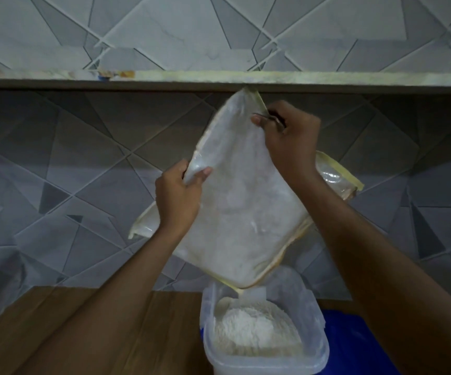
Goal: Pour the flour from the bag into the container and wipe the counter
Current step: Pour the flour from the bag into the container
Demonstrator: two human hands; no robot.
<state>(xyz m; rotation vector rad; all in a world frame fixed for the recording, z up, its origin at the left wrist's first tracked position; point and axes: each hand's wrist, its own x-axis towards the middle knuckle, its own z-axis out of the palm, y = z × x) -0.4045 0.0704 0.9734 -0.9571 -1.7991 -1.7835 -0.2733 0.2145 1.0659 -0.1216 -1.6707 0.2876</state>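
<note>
A clear plastic flour bag [242,212] with yellowish edges hangs tilted in the air, its lowest corner pointing down into a clear plastic container [313,355]. White flour [254,328] lies heaped inside the container. My left hand [177,197] pinches the bag's left edge. My right hand [289,133] grips the bag's upper corner, high up under the shelf. A little flour clings to the inside of the bag.
The container stands on a brown wooden counter [56,334]. A blue object [354,345] lies right beside the container on its right. A shelf edge [300,78] runs across the view above the bag. Grey patterned wall tiles [56,185] lie behind.
</note>
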